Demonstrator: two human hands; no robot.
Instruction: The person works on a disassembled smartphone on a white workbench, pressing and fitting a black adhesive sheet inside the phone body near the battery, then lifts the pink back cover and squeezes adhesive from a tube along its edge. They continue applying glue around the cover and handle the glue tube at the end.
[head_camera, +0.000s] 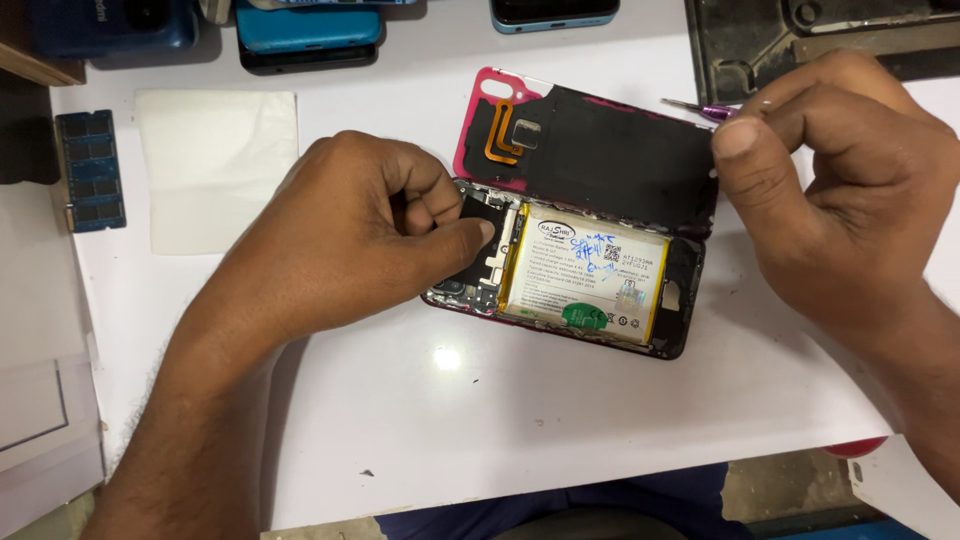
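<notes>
While the left hand (345, 235) is curled with its fingers (455, 240) pinched on the opened phone (570, 275) near the surface's middle, a purple tool (700, 108) is gripped tight in the right hand (850, 190). The pink back cover (590, 140) is hinged open behind it. More phones (310, 30) are lined along the far edge.

A white rectangular label (585, 275) with blue scribbles, a small square code and a green round sticker (584, 317) at its six o'clock edge covers the yellow-rimmed battery (655, 300) in the opened phone (680, 335), just at three o'clock of the left hand (350, 235).
</notes>
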